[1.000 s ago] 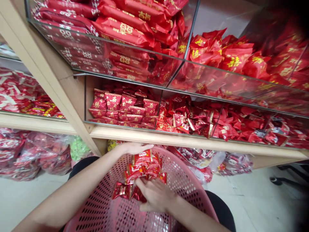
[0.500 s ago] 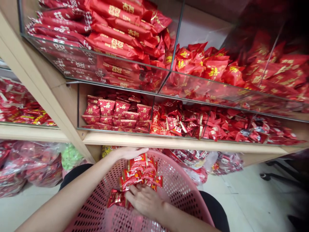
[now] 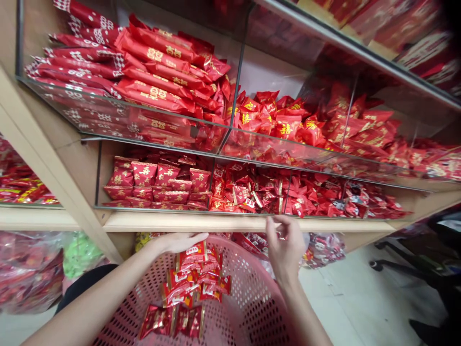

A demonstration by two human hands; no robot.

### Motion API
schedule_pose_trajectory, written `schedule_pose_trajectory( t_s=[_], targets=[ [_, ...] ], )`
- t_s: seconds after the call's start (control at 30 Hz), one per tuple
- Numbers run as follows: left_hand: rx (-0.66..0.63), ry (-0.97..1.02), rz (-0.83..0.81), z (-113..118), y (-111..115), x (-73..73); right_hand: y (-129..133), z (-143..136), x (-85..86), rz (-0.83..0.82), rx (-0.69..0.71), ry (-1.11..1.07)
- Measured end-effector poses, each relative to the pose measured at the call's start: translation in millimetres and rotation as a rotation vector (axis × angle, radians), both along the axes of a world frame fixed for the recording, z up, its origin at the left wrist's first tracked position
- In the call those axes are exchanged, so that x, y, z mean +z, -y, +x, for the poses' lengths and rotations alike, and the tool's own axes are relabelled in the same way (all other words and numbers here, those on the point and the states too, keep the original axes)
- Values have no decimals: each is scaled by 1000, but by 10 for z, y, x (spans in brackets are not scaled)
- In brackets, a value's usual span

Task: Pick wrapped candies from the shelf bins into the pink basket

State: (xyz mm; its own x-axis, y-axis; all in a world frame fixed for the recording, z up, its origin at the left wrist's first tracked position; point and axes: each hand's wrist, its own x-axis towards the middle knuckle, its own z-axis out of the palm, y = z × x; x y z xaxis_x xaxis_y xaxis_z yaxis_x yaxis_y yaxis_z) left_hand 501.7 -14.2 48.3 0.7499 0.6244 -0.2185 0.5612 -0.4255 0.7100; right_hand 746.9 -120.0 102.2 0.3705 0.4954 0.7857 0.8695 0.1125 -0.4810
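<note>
A pink perforated basket (image 3: 248, 259) stands in front of me. Inside it lie several small red-wrapped candies (image 3: 194, 274) in a loose stack, with two darker red wrapped candies (image 3: 171, 321) lower down. My left hand (image 3: 183, 241) rests flat on the basket's far rim, fingers stretched out. Raised above the basket's right side, my right hand (image 3: 286, 245) is at the front edge of the lower shelf, thumb and bent fingers apart. I see no candy in it. Close beyond it is a clear bin of small dark red candies (image 3: 245, 192).
The upper clear bins hold long red packets (image 3: 158, 72) and red wrapped sweets (image 3: 288, 126). The wooden shelf edge (image 3: 187, 222) runs just beyond the basket. Plastic bags of red packets (image 3: 32, 274) sit low at left. A chair base (image 3: 376, 265) stands on the right.
My right hand has left the candies in the basket and moved up and right to the shelf edge. Two dark red candies now lie side by side below the stack. The view has shifted.
</note>
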Motion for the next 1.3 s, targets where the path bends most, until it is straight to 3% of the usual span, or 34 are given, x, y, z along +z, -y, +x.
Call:
schedule_pose_trajectory(
  t_s=[0.1, 0.3, 0.6, 0.8, 0.9, 1.0, 1.13, 1.23, 1.3],
  targets=[
    [-9, -9, -20, 10, 11, 20, -56, 270, 96, -22, -172, -15],
    [-19, -21, -13, 9, -2, 12, -263, 424, 273, -249, -216, 84],
    [-11, -49, -1, -26, -7, -8, -210, 470, 380, -16, -99, 93],
    [4, -16, -4, 13, 39, 63, 69, 390, 595, 124, -118, 43],
    [-5, 18, -4, 33, 52, 71, 250, 193, 651, 87, -57, 61],
    [-24, 53, 10, 43, 37, 36, 369, -121, 478, -165, 216, -84],
    [-10, 29, -6, 32, 11, -20, 448, -522, -123, -702, 721, -459],
    [-9, 27, -2, 17, 6, -29, 504, -648, -583, -965, 823, -617],
    [-15, 33, 1, 15, 7, -23, 530, -651, -786, -1075, 814, -676]
  ],
)
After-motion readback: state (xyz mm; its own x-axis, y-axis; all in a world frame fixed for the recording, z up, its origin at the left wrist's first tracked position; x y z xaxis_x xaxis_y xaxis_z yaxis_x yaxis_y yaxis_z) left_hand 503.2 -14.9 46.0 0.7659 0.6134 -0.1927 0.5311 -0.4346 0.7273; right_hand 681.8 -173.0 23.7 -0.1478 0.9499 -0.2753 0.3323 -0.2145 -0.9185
